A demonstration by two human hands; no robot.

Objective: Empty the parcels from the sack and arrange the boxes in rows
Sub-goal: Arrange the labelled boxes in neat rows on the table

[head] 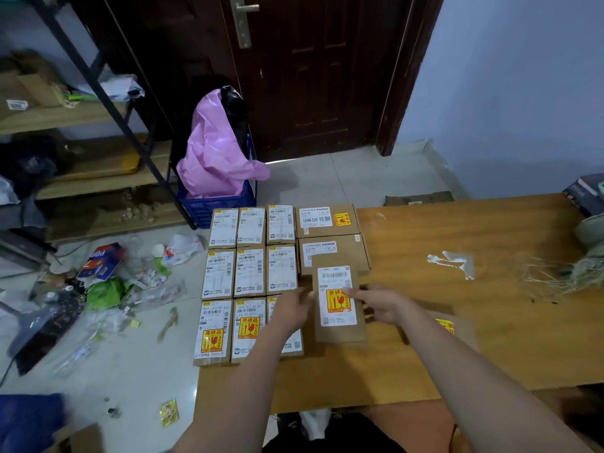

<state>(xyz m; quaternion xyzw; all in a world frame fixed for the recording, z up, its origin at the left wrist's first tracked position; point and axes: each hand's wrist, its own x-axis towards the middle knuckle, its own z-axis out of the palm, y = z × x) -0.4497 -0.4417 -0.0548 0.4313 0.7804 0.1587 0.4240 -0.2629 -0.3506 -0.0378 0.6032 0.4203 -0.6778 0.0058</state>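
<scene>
Several labelled cardboard boxes [250, 273] lie in three rows at the left end of the wooden table [457, 338]. Two wider boxes [327, 220] lie to their right. Both my hands hold one more brown box [338, 328] with a white label and a yellow fragile sticker. My left hand [294, 307] grips its left edge and my right hand [380, 304] grips its right side, with a finger across the label. Another box with a yellow sticker [446, 325] lies partly hidden under my right forearm. The woven sack [590, 238] lies frayed at the table's right edge.
A blue crate [215, 204] with a pink bag stands on the floor behind the table, in front of a dark door. Wrappers and litter [104, 282] cover the floor to the left, beside a shelf rack. Torn tape [457, 259] sticks to the tabletop.
</scene>
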